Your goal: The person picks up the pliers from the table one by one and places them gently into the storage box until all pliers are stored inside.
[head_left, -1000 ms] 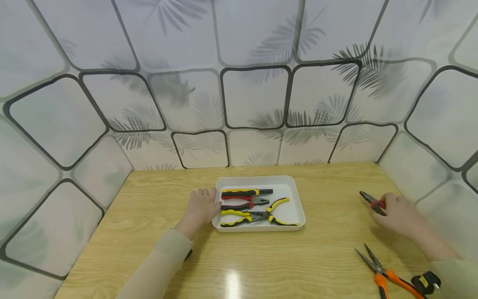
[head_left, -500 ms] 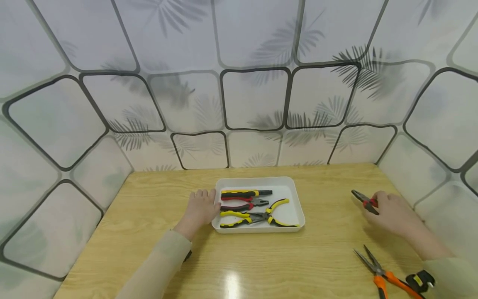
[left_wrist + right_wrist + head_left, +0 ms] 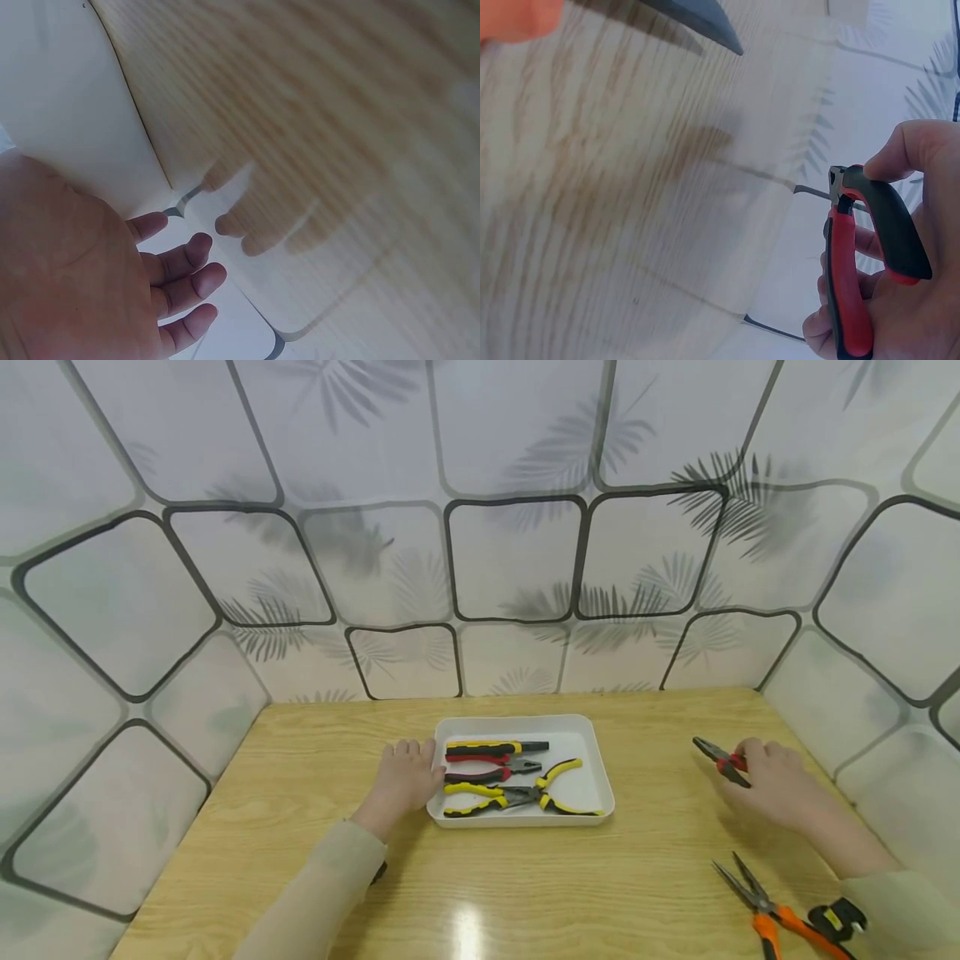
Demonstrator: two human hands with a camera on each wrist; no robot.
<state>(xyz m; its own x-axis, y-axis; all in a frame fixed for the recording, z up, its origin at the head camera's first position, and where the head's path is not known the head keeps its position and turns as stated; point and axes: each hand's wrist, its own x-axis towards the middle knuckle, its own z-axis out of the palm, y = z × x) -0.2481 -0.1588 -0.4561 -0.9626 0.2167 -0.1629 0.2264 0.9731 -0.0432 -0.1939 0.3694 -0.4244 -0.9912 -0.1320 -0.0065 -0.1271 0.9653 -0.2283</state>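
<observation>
My left hand lies against the left side of a white tray, thumb at the rim. In the left wrist view, its fingers are loosely bent beside the tray's outer wall. Inside the tray lie a yellow-black handled tool, red-black pliers and yellow-black pliers with spread handles. At the right, my right hand grips another pair of red-black pliers above the table, jaws pointing left. In the right wrist view, the thumb presses one handle of these pliers.
Orange-handled long-nose pliers lie with parted jaws on the wooden table, near my right forearm. A small black device is at the right wrist. Patterned white panels enclose the table at the back and both sides.
My right hand has moved left, carrying the red-black pliers closer to the tray. My left hand and the tray have stayed in place.
</observation>
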